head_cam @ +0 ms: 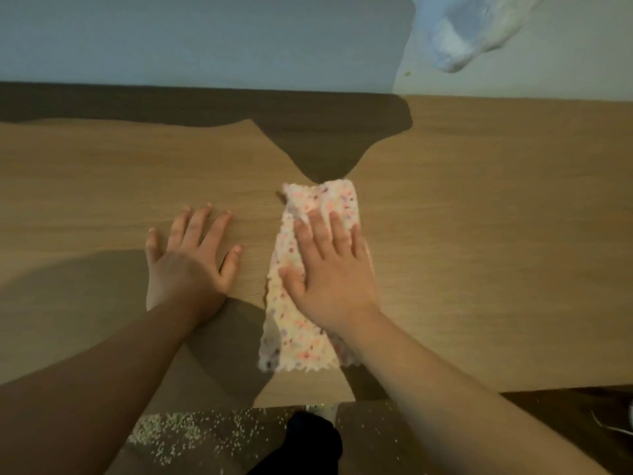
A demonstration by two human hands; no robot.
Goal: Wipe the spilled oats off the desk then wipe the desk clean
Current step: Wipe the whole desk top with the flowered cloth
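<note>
Spilled oats dot the floor past the surface's near edge; left hand spread flat beside one speckled cloth, right hand flat on it.

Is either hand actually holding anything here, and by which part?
Nothing is gripped. The right hand lies flat on the speckled cloth, pressing its far half to the desk; the left hand rests flat on the bare wood.

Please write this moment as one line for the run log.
phase: desk wipe | right hand: flat on cloth | left hand: flat on desk | oats: scattered below desk edge
</note>
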